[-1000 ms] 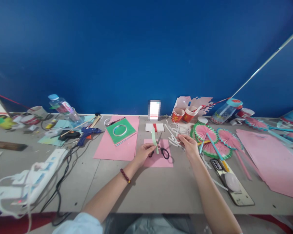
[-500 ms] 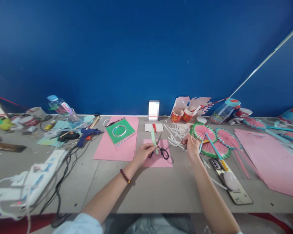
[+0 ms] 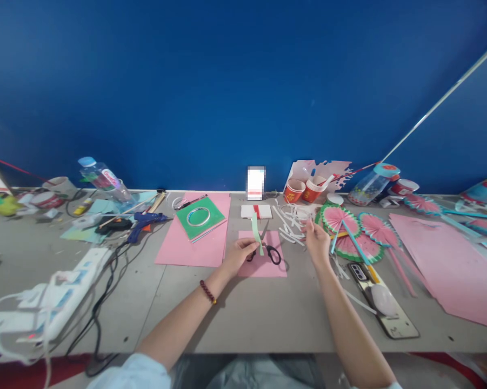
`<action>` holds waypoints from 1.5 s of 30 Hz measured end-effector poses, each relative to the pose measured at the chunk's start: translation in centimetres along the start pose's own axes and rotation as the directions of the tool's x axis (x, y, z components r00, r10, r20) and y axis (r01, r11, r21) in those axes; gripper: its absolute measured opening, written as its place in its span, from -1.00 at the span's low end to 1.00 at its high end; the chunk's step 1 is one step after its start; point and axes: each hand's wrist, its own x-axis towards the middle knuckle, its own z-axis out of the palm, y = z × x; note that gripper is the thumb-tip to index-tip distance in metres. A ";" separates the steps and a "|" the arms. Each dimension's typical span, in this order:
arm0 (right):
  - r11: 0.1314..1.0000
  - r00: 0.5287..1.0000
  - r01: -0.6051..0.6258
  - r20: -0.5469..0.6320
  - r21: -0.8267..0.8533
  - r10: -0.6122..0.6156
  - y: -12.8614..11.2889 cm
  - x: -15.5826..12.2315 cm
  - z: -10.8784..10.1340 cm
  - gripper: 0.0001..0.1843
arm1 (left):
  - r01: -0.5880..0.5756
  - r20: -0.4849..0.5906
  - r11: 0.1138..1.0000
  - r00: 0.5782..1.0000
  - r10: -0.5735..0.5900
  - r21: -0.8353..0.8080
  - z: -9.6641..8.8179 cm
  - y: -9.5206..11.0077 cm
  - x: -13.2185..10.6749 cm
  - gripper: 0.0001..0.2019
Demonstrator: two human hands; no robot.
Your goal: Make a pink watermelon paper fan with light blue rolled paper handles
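Note:
My left hand is closed in a pinch on a light green paper strip, which stands up from the fingertips. Beneath it a pair of black-handled scissors lies on a small pink paper sheet, its other handle partly hidden by my fingers. To the right, my right hand hovers at the edge of a heap of white strips. Its fingers are apart, and nothing shows between them. Pink and green pleated paper fans lie just right of that hand.
A green pad with a tape ring rests on pink paper at left. Further left are a blue glue gun, a bottle and a power strip. Red paper cups stand behind; a phone lies at right.
My right hand's fingers have loosened and spread, with the hand rising slightly over the white strips. The left hand and the green strip stay nearly still. A brown object at far left has mostly left view.

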 end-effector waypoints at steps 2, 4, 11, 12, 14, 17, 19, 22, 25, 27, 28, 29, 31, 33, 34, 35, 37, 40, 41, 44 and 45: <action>0.999 0.999 0.031 -0.015 -0.005 -0.031 0.1 0.0 0.1 -0.50 | -0.003 0.003 1.000 1.000 0.003 0.003 -0.1 -0.1 0.0 -0.63; 0.999 0.999 0.050 0.001 -0.014 -0.050 0.1 -0.1 0.2 -0.51 | -0.002 0.006 1.000 1.000 0.002 0.009 -0.2 -0.3 0.1 -0.62; 0.985 0.990 0.085 0.127 -0.150 -0.066 -0.6 -1.1 0.7 -0.46 | -0.010 0.010 1.000 1.000 0.010 -0.005 -0.2 -0.4 0.1 -0.63; 0.994 0.986 0.058 0.161 -0.095 -0.042 -0.8 -1.3 1.0 -0.49 | -0.014 0.009 1.000 1.000 0.014 -0.009 -0.2 -0.4 0.1 -0.63; 0.997 0.957 -0.045 0.290 0.063 0.024 -1.3 -1.8 1.6 -0.56 | -0.025 0.005 1.000 1.000 0.025 -0.015 -0.2 -0.4 0.1 -0.64; 0.937 0.831 -0.272 0.544 0.218 0.115 -2.3 -2.8 2.3 -0.57 | -0.048 -0.001 0.999 0.999 0.048 -0.016 -0.3 -0.5 0.2 -0.66; 0.891 0.729 -0.392 0.668 0.230 0.149 -2.9 -3.6 2.6 -0.61 | -0.071 0.004 0.997 0.997 0.071 -0.016 -0.5 -0.8 0.4 -0.68; 0.808 0.567 -0.553 0.803 0.206 0.184 -3.6 -4.6 2.7 -0.61 | -0.101 0.016 0.995 0.995 0.101 -0.022 -0.7 -1.2 0.6 -0.70; 0.734 0.457 -0.658 0.864 0.168 0.212 -4.0 -5.1 2.6 -0.62 | -0.104 0.010 0.994 0.994 0.105 -0.033 -0.9 -1.5 0.8 -0.70; 0.701 0.407 -0.696 0.889 0.154 0.209 -4.2 -5.1 2.5 -0.65 | -0.103 0.004 0.994 0.995 0.103 -0.037 -0.9 -1.5 0.8 -0.69; 0.689 0.385 -0.709 0.901 0.150 0.201 -4.2 -5.1 2.5 -0.66 | -0.108 0.001 0.994 0.994 0.108 -0.034 -0.8 -1.4 0.8 -0.69; 0.679 0.367 -0.719 0.911 0.147 0.191 -4.2 -5.1 2.6 -0.67 | -0.117 0.000 0.993 0.993 0.117 -0.028 -0.8 -1.2 0.7 -0.70; 0.666 0.336 -0.733 0.926 0.142 0.173 -4.0 -5.2 2.7 -0.70 | -0.137 -0.004 0.990 0.991 0.137 -0.017 -0.6 -1.0 0.6 -0.72; 0.659 0.322 -0.738 0.935 0.146 0.152 -3.8 -5.4 3.0 -0.71 | -0.145 0.011 0.989 0.989 0.146 -0.024 -0.5 -0.8 0.4 -0.73; 0.659 0.320 -0.737 0.937 0.153 0.140 -3.7 -5.5 3.1 -0.71 | -0.145 0.025 0.989 0.989 0.145 -0.034 -0.5 -0.7 0.3 -0.74; 0.660 0.323 -0.733 0.938 0.163 0.127 -3.6 -5.6 3.3 -0.70 | -0.143 0.040 0.989 0.989 0.145 -0.045 -0.5 -0.7 0.3 -0.74; 0.660 0.348 -0.726 0.931 0.192 0.112 -3.5 -5.8 3.6 -0.67 | -0.141 0.055 0.988 0.988 0.145 -0.061 -0.5 -0.7 0.3 -0.74; 0.636 0.390 -0.738 0.912 0.227 0.127 -3.4 -6.1 4.0 -0.61 | -0.138 0.059 0.987 0.988 0.143 -0.079 -0.5 -0.8 0.3 -0.74; 0.616 0.392 -0.752 0.910 0.233 0.135 -3.4 -6.1 4.0 -0.58 | -0.139 0.060 0.987 0.988 0.144 -0.082 -0.5 -0.9 0.4 -0.74; 0.540 0.380 -0.805 0.912 0.244 0.154 -3.5 -6.3 4.2 -0.57 | -0.145 0.054 0.987 0.987 0.148 -0.071 -0.5 -0.9 0.5 -0.74; 0.520 0.377 -0.818 0.912 0.246 0.161 -3.5 -6.3 4.2 -0.58 | -0.148 0.043 0.987 0.988 0.151 -0.064 -0.5 -0.9 0.5 -0.74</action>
